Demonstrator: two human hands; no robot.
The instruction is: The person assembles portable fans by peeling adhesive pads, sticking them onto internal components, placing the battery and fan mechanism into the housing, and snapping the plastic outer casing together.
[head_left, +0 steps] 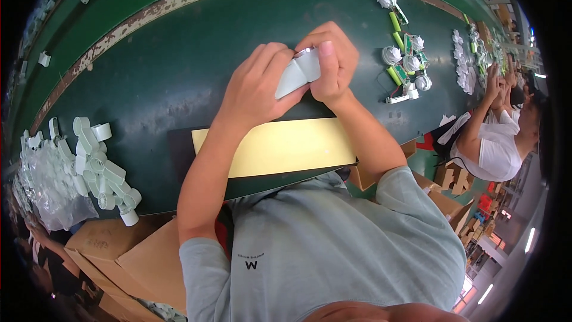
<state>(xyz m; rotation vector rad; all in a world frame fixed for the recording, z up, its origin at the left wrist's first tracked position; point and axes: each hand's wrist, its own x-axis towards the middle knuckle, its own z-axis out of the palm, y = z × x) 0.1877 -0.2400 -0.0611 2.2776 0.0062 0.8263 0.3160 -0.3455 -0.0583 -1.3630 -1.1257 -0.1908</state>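
Observation:
Both my hands grip one pale grey-white plastic housing (293, 79) above the dark green table. My left hand (257, 82) wraps round its lower left end. My right hand (335, 62) closes on the upper right end, its thumb pressed along the edge. A small shiny part shows at the top between the fingers, too small to name. Beneath my forearms lies a yellow sheet (286, 146) on a black mat. What sits inside the housing is hidden by my fingers.
Small assemblies with green batteries, circuit boards and white round parts (410, 62) lie at the right. Empty white housings (98, 164) and a clear plastic bag (56, 185) heap at the left. Cardboard boxes (128, 256) stand below the table edge. A co-worker (494, 143) sits at the far right.

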